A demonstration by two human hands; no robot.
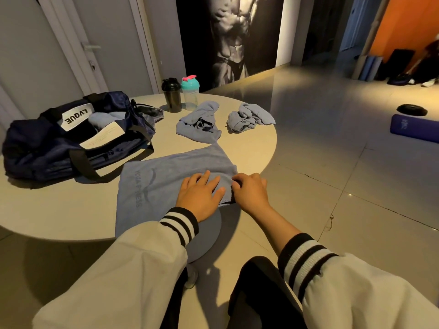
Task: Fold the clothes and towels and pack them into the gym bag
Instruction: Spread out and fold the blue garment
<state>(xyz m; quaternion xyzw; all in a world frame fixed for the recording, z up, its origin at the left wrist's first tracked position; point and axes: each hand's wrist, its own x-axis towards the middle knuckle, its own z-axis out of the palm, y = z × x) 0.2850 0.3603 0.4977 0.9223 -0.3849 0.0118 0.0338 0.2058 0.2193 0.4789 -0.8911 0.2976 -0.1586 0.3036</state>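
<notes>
Lying flat on the near part of the round table [59, 205], the blue towel [152, 186] carries dark lettering along its left side, and I can see its near end hanging over the rim. The left hand [199, 195] rests palm down on it with the fingers straight and spread, holding nothing. The right hand [249, 193] sits just beside it at the towel's right edge, fingers curled and pinching that edge. Both sleeves are pale with black and white striped cuffs.

On the left of the table, well apart from the hands, I see the dark blue gym bag [35, 148], open at the top, with a folded blue cloth [102, 119] inside. Two more towels lie crumpled on the far side, one [202, 119] near the middle and one [249, 117] by the right rim. Behind them a black bottle [171, 95] and a clear bottle with a teal lid [190, 92] stand upright, just beside each other.

Around the table I see a glossy tiled floor [332, 115], a grey door [35, 55] on the left, a black and white wall picture [230, 32] and an orange wall [403, 24]. A blue mat [413, 125] and a black disc [412, 109] lie on the floor at right.
</notes>
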